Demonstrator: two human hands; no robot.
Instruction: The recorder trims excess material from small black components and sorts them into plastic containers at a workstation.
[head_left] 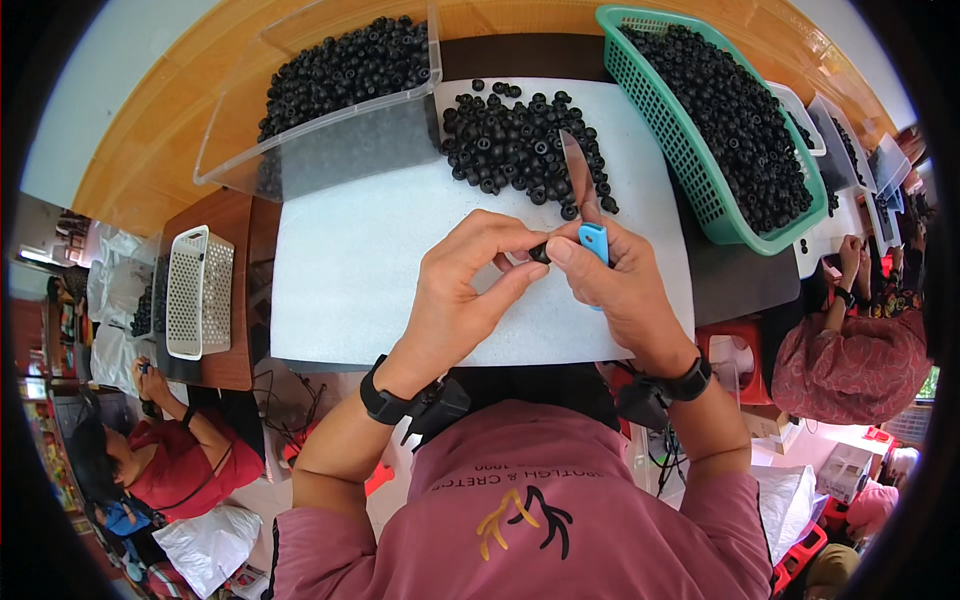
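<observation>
Between the thumb and fingers of my left hand [470,275] is a small round black rubber-like part [540,253]. My right hand [625,275] grips a knife by its light-blue handle [594,242], its blade [577,170] pointing up and away from me. My right thumb tip is against or very near the black part. Beyond both hands, a loose pile of similar black parts [515,140], some showing a hole, lies on a white foam sheet [350,280]. The blade's tip overlaps the pile in view.
A clear plastic bin [340,160] of black parts stands at the back left. A green mesh basket [690,170], also full of them, is at the back right. A white perforated basket [200,295] sits on the left table. Other people work on both sides.
</observation>
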